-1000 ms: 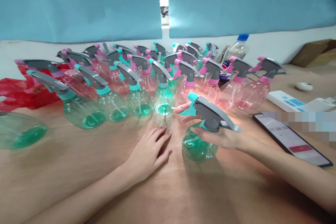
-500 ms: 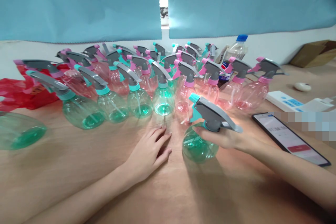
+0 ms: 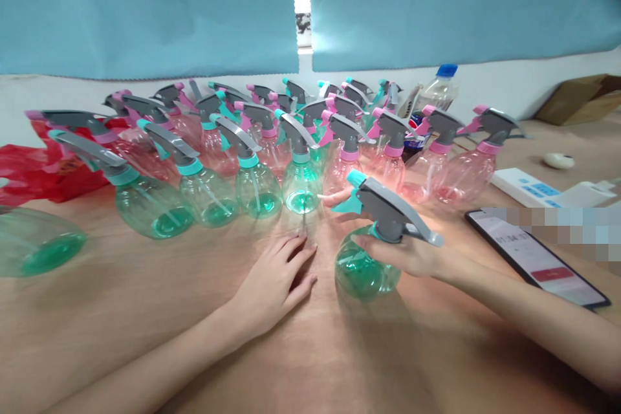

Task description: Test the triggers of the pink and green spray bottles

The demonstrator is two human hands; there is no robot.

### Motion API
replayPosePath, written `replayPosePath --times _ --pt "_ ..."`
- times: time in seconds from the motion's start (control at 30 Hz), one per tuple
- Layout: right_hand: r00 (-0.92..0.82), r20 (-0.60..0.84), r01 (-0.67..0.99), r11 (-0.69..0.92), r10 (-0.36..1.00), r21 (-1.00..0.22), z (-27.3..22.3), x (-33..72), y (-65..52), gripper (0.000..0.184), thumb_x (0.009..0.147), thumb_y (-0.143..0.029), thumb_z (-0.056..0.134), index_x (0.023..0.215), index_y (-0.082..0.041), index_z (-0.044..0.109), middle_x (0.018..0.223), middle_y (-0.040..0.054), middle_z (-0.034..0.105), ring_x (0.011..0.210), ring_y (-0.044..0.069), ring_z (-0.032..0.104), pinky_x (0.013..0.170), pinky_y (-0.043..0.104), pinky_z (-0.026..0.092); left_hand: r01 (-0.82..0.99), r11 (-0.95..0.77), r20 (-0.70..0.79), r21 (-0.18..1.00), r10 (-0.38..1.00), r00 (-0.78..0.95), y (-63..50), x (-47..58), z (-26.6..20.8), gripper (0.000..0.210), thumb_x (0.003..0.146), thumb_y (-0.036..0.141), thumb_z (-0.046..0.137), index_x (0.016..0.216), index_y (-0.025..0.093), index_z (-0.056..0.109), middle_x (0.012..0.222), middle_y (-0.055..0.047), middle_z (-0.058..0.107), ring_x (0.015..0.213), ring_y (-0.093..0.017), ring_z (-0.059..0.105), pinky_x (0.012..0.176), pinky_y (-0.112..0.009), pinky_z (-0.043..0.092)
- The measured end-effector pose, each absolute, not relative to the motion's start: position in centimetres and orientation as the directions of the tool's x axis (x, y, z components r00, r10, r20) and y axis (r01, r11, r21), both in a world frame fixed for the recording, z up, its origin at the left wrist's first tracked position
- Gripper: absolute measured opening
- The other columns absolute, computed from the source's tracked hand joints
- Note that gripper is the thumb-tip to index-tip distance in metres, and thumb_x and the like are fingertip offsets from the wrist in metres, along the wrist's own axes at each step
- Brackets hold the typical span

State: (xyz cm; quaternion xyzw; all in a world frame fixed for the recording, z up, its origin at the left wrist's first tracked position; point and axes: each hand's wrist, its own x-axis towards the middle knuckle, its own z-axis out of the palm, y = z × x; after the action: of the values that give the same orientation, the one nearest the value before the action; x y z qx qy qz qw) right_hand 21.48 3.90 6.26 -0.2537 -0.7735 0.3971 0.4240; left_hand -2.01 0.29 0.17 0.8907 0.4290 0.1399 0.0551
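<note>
The right hand gripped the neck of a green spray bottle that stood on the brown table, forefinger stretched out under its turquoise nozzle. Just left of that bottle, the left hand lay flat on the table, fingers relaxed and holding nothing. Behind the bottle stood rows of pink and green spray bottles; to its right lay a smartphone.

No text could be read anywhere. The phone showed lines too blurred to make out, and the label on the blue-capped drink bottle stayed illegible.
</note>
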Motion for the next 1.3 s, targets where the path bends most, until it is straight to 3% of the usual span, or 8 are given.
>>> replayPosePath --times 0.13,0.27,0.43,0.6,0.8,0.9,1.17,1.3 --pt "-0.513 0.485 0.026 0.578 0.708 -0.816 6.0 21.5 4.0 0.054 0.072 -0.004 0.051 0.121 -0.024 0.057 0.128 0.0042 0.062 0.119 0.022 0.059 0.093 0.039 0.056 0.756 -0.620 0.185 0.210 0.785 0.592 0.3 -2.0 0.2 0.041 0.095 0.033 0.046 0.131 0.014 0.053 0.134 -0.015 0.053 0.125 -0.031 0.046 0.103 -0.050 0.041" --pt "-0.518 0.498 0.025 0.595 0.695 -0.804 5.9 21.5 4.0 0.052 0.074 -0.005 0.052 0.123 -0.023 0.057 0.131 0.0058 0.060 0.122 0.023 0.057 0.093 0.040 0.056 0.755 -0.622 0.177 0.206 0.783 0.597 0.3 -2.0 0.1 0.041 0.096 0.034 0.045 0.131 0.014 0.053 0.135 -0.015 0.052 0.126 -0.031 0.045 0.103 -0.050 0.040" --pt "-0.510 0.481 0.083 0.598 0.713 -0.797 6.0 21.6 3.9 0.047 0.076 -0.008 0.056 0.120 -0.025 0.059 0.131 0.0055 0.061 0.111 0.022 0.064 0.089 0.038 0.057 0.755 -0.620 0.180 0.214 0.785 0.593 0.3 -2.0 0.1 0.041 0.095 0.034 0.047 0.130 0.013 0.055 0.134 -0.016 0.052 0.127 -0.032 0.044 0.104 -0.051 0.039" --pt "-0.492 0.490 0.183 0.636 0.720 -0.750 6.6 21.3 3.6 0.027 0.078 -0.012 0.055 0.098 -0.025 0.066 0.103 0.0031 0.072 0.087 0.019 0.070 0.080 0.036 0.060 0.745 -0.613 0.188 0.262 0.790 0.584 0.3 -2.0 0.1 0.040 0.094 0.033 0.049 0.130 0.015 0.052 0.134 -0.016 0.051 0.126 -0.032 0.045 0.104 -0.050 0.038" --pt "-0.362 0.641 0.223 0.731 0.676 -0.645 5.8 20.2 3.2 0.009 0.079 -0.015 0.057 0.075 -0.022 0.062 0.080 0.0017 0.066 0.071 0.014 0.067 0.064 0.026 0.058 0.646 -0.623 0.243 0.442 0.776 0.582 -0.5 -1.7 0.4 0.051 0.091 0.035 0.055 0.137 0.021 0.038 0.136 -0.013 0.046 0.125 -0.028 0.046 0.103 -0.046 0.041" --pt "-0.335 0.632 0.227 0.711 0.699 -0.666 5.0 18.9 3.2 0.002 0.081 -0.023 0.060 0.082 -0.021 0.061 0.086 0.0024 0.064 0.069 0.014 0.065 0.060 0.026 0.055 0.570 -0.631 0.290 0.527 0.764 0.577 -1.3 -1.6 0.7 0.063 0.089 0.036 0.061 0.142 0.024 0.028 0.139 -0.011 0.042 0.127 -0.026 0.044 0.105 -0.043 0.040" --pt "-0.324 0.693 0.177 0.761 0.644 -0.624 5.1 11.1 2.5 0.012 0.081 -0.030 0.063 0.086 -0.023 0.055 0.070 -0.0026 0.058 0.054 0.011 0.052 0.052 0.027 0.047 0.584 -0.584 0.426 0.564 0.811 0.400 -4.0 -5.9 2.4 0.067 0.086 0.040 0.065 0.140 0.026 0.028 0.136 -0.011 0.043 0.129 -0.030 0.041 0.106 -0.049 0.037" --pt "-0.331 0.774 0.108 0.837 0.539 -0.537 5.5 5.4 1.9 0.017 0.080 -0.033 0.065 0.085 -0.022 0.053 0.075 -0.0014 0.057 0.063 0.012 0.055 0.059 0.029 0.049 0.672 -0.502 0.454 0.544 0.850 0.267 -6.0 -9.5 3.3 0.069 0.083 0.043 0.067 0.139 0.028 0.030 0.134 -0.009 0.045 0.126 -0.031 0.044 0.104 -0.049 0.039"
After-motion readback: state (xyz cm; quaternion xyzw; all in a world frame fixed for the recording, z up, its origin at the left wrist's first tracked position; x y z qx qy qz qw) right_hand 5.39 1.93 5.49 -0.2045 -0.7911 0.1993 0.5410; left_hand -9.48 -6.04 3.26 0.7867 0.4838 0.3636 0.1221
